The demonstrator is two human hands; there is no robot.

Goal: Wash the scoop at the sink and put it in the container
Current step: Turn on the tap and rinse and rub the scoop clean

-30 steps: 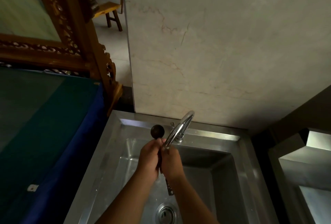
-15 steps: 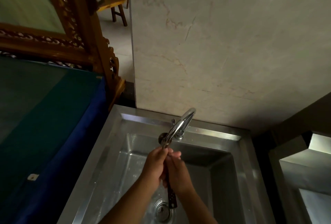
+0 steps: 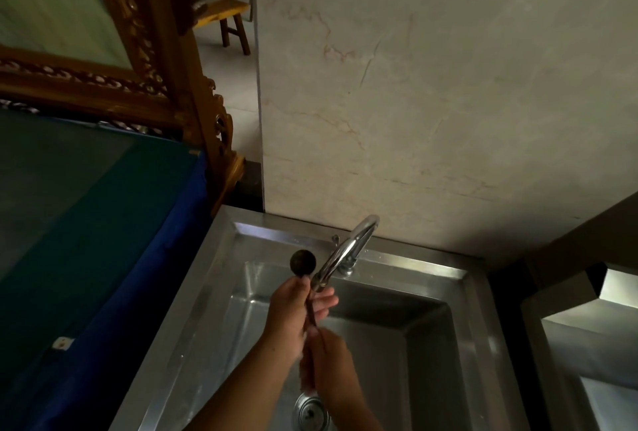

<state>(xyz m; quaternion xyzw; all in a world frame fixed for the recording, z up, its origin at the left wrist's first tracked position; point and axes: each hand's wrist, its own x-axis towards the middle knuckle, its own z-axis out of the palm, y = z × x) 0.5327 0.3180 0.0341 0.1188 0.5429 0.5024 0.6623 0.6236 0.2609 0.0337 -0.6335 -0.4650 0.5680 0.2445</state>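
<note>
Head view: both hands' fingers, left hand (image 3: 288, 316) and right hand (image 3: 333, 361), wrapped around scoop (image 3: 303, 262) over sink (image 3: 431, 327)

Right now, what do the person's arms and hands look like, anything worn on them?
Both forearms are bare as far as the picture shows: no sleeves, gloves, watch or bracelets. The left hand and right hand show no rings that I can make out, though the light is dim and the right hand is blurred.
</note>
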